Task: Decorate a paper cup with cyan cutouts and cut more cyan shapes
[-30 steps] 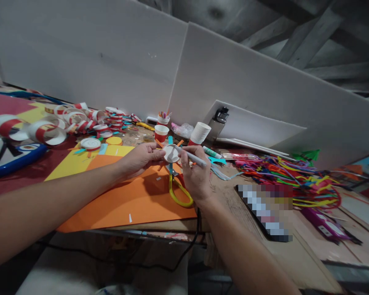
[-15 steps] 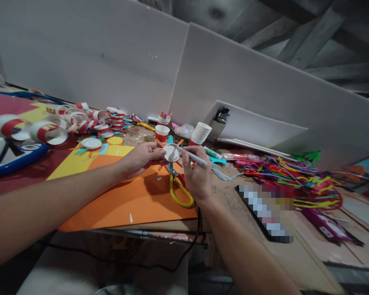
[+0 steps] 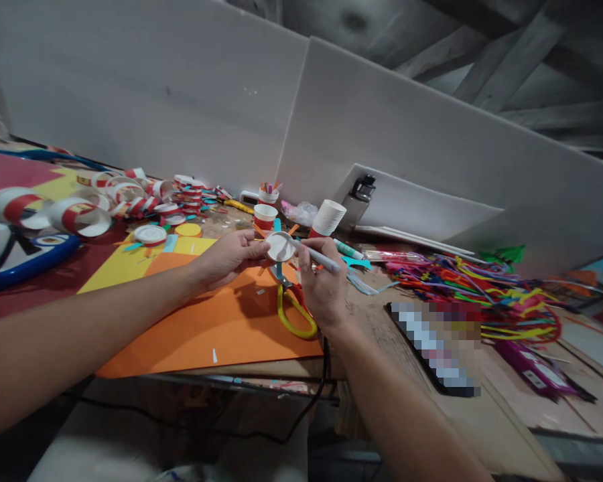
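Pinched in my left hand (image 3: 234, 258) is a round white paper cup bottom (image 3: 280, 248) with orange and blue paper strips sticking out around it. My right hand (image 3: 324, 284) grips a pale marker (image 3: 317, 257), its tip at the right side of the white disc. Whether the tip touches the surface I cannot tell. Below the disc, yellow-handled scissors (image 3: 296, 328) lie on an orange paper sheet (image 3: 221, 341), with part of them hidden by the disc and my right hand. A similar disc with coloured strips (image 3: 149, 235) lies further left.
Behind my hands stand a red and white paper cup (image 3: 265, 215), a stack of cups (image 3: 328, 217) and a dark bottle (image 3: 359, 201). A pile of pipe cleaners (image 3: 472, 284) and a phone (image 3: 429, 351) lie right. Cut cup spirals (image 3: 80, 211) lie left.
The disc has shifted very slightly in my left hand's grip. Both hands stay in nearly the same place, and the marker remains at the disc.
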Action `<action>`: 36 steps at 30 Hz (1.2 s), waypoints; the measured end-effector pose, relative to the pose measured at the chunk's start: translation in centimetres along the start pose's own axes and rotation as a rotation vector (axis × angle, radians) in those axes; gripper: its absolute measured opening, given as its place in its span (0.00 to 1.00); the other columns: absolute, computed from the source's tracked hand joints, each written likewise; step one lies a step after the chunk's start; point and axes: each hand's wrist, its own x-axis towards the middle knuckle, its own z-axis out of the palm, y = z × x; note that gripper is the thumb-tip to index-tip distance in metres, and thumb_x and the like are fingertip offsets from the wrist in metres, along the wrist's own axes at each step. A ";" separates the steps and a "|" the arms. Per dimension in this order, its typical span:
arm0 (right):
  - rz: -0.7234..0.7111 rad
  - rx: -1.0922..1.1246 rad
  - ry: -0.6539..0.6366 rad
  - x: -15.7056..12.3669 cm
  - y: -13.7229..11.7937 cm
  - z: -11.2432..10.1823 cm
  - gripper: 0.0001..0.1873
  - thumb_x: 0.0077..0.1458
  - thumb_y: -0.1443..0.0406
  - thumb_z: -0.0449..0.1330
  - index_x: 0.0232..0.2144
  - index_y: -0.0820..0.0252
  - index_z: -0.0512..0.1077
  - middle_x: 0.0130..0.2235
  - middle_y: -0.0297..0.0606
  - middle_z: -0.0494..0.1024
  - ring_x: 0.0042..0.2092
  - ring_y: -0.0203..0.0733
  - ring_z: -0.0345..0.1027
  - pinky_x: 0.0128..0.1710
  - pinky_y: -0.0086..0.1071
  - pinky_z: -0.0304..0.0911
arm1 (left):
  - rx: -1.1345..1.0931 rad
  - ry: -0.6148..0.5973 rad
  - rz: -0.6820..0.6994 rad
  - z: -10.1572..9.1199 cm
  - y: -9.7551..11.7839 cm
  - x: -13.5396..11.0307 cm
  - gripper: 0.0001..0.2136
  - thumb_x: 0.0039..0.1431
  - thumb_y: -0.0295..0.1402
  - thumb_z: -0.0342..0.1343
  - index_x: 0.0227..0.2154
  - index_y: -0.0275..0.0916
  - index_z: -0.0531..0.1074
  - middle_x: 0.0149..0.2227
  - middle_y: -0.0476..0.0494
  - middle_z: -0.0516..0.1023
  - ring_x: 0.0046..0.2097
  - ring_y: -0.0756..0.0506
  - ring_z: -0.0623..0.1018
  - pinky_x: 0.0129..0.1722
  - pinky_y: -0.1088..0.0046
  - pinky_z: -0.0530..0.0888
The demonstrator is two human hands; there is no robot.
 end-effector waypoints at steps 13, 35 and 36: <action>-0.012 0.003 -0.009 0.0 0.0 -0.1 0.05 0.60 0.64 0.55 0.33 0.58 0.69 0.32 0.34 0.74 0.33 0.37 0.68 0.34 0.33 0.64 | 0.009 0.026 0.022 -0.2 0.0 0.1 0.15 0.49 0.35 0.66 0.38 0.32 0.75 0.39 0.38 0.80 0.39 0.46 0.78 0.41 0.71 0.74; -0.018 -0.020 -0.017 -0.1 0.0 -0.1 0.05 0.60 0.63 0.55 0.33 0.58 0.68 0.31 0.34 0.74 0.33 0.37 0.68 0.35 0.33 0.63 | 0.016 0.070 0.045 -0.3 0.2 0.3 0.17 0.47 0.35 0.66 0.39 0.32 0.75 0.38 0.38 0.80 0.38 0.46 0.78 0.40 0.70 0.74; -0.017 -0.021 -0.022 -0.1 0.0 -0.1 0.05 0.60 0.63 0.55 0.33 0.58 0.68 0.31 0.35 0.74 0.34 0.38 0.68 0.35 0.33 0.63 | 0.015 0.074 0.048 -0.3 0.3 0.3 0.17 0.47 0.35 0.66 0.39 0.32 0.75 0.38 0.38 0.80 0.38 0.46 0.78 0.41 0.70 0.74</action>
